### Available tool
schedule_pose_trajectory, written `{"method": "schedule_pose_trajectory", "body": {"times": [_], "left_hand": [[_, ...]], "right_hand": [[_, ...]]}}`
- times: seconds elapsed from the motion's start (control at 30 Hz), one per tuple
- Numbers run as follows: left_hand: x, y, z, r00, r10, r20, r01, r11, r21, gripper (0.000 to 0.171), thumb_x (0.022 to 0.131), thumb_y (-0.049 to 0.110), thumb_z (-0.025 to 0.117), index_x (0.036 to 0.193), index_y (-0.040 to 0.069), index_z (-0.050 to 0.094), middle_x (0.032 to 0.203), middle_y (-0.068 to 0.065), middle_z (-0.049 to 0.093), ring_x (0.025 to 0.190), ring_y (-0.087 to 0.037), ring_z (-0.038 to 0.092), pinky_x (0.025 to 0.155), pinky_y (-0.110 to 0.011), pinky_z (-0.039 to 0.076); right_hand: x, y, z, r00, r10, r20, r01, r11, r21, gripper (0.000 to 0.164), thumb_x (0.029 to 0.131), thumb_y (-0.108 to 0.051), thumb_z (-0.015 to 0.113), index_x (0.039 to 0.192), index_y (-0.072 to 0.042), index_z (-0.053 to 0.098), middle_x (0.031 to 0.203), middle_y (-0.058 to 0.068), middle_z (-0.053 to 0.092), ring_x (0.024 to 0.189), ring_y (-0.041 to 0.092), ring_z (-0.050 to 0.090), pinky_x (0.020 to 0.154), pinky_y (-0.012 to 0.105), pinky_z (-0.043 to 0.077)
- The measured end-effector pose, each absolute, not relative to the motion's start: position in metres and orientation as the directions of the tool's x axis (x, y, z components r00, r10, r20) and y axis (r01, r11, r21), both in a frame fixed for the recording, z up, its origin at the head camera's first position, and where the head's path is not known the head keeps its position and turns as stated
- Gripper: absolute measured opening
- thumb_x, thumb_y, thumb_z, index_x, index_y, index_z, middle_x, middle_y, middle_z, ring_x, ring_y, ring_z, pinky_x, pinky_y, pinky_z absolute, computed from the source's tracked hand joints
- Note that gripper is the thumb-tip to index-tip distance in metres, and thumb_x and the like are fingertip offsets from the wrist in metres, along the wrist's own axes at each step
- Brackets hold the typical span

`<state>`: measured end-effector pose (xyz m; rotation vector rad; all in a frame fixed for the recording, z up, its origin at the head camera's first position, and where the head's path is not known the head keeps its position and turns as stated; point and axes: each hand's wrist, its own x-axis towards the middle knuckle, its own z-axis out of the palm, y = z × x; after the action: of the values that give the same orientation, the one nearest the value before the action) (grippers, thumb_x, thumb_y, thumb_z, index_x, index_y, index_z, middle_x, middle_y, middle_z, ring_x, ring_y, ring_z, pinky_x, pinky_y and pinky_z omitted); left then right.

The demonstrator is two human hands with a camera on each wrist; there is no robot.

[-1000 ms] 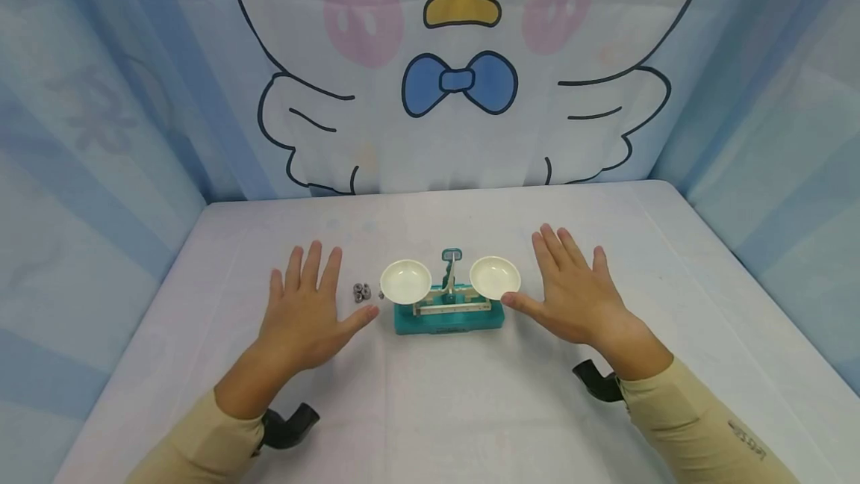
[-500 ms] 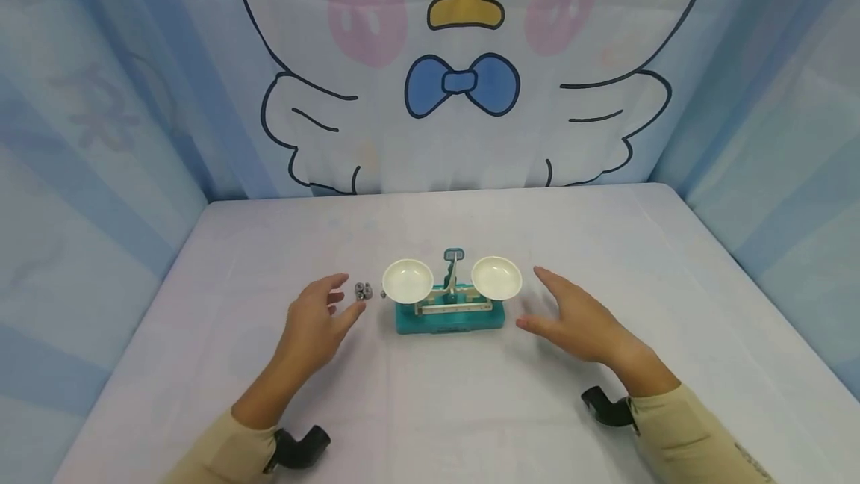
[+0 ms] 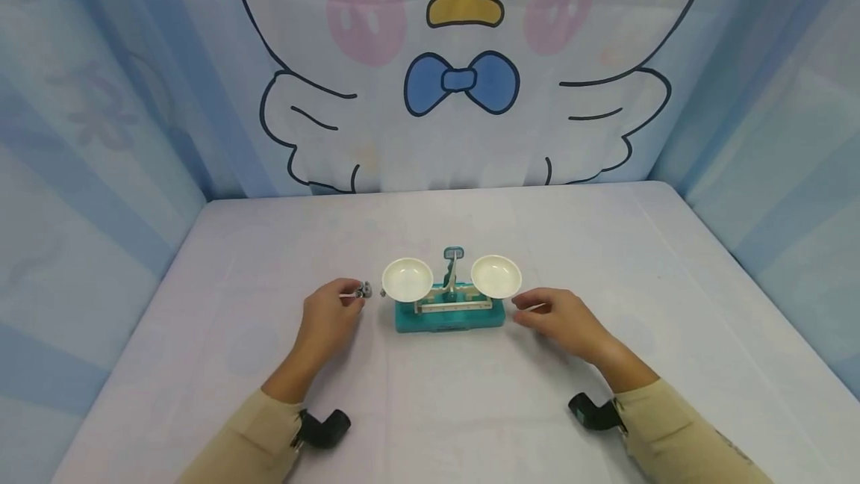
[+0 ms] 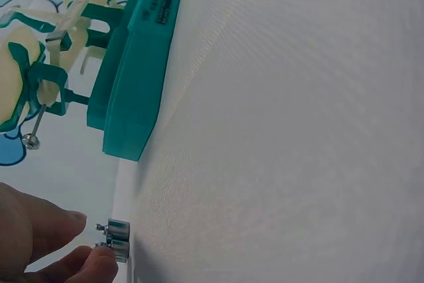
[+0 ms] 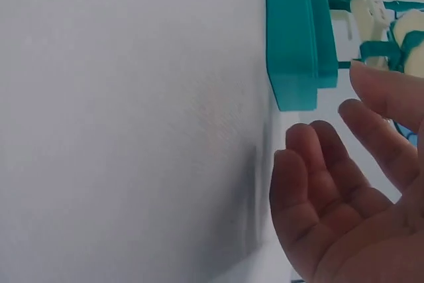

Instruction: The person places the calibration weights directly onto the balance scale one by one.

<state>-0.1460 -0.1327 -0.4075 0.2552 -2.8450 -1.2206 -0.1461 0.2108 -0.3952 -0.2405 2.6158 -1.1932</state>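
Note:
A small teal balance scale (image 3: 450, 321) stands mid-table, with a white left pan (image 3: 407, 280) and a white right pan (image 3: 496, 276). Left of it sit several small metal weights (image 4: 118, 230) with knobs on top. My left hand (image 3: 327, 316) is at these weights. In the left wrist view its fingertips (image 4: 99, 256) overlap the nearer weight, while the thumb stays a little apart from the knobs. Beside the scale's right end, my right hand (image 3: 567, 321) is loosely curled and holds nothing. The left hand partly hides the weights in the head view.
A metal screw end (image 4: 31, 140) sticks out from the scale's beam. White cloth (image 3: 443, 409) covers the table. A curtain with a cartoon figure (image 3: 463, 148) hangs behind it, and blue curtains (image 3: 94, 193) flank both sides. Each sleeve carries a black wrist mount (image 3: 325, 429).
Both hands were spread flat over the table; their fingers have since bent and come lower. The left hand has moved right to the weights, the right hand closer beside the scale.

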Motion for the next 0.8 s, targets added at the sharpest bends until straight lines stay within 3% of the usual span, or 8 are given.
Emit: {"method": "schedule_pose_trajectory", "body": {"times": [0.37, 0.8], "left_hand": [[-0.154, -0.127, -0.411, -0.992, -0.127, -0.025, -0.112, 0.744, 0.658, 0.026, 0.093, 0.002, 0.064, 0.117, -0.005, 0.067, 0.106, -0.016, 0.069, 0.100, -0.029, 0.062, 0.083, -0.041, 0.054], [-0.155, -0.130, -0.410, -0.997, -0.076, -0.020, -0.073, 0.799, 0.596, 0.006, 0.092, 0.001, 0.067, 0.096, -0.002, 0.071, 0.093, -0.012, 0.070, 0.089, -0.027, 0.064, 0.077, -0.039, 0.055]], "right_hand": [[-0.148, 0.202, -0.403, -0.945, -0.278, -0.175, -0.018, 0.575, -0.818, 0.035, 0.094, -0.020, 0.069, 0.120, 0.003, 0.068, 0.120, 0.015, 0.067, 0.085, 0.019, 0.066, 0.074, 0.034, 0.057], [-0.154, 0.199, -0.406, -0.946, -0.277, -0.168, -0.031, 0.594, -0.804, 0.031, 0.093, -0.018, 0.069, 0.117, 0.002, 0.069, 0.113, 0.012, 0.069, 0.081, 0.019, 0.065, 0.072, 0.034, 0.056]]}}
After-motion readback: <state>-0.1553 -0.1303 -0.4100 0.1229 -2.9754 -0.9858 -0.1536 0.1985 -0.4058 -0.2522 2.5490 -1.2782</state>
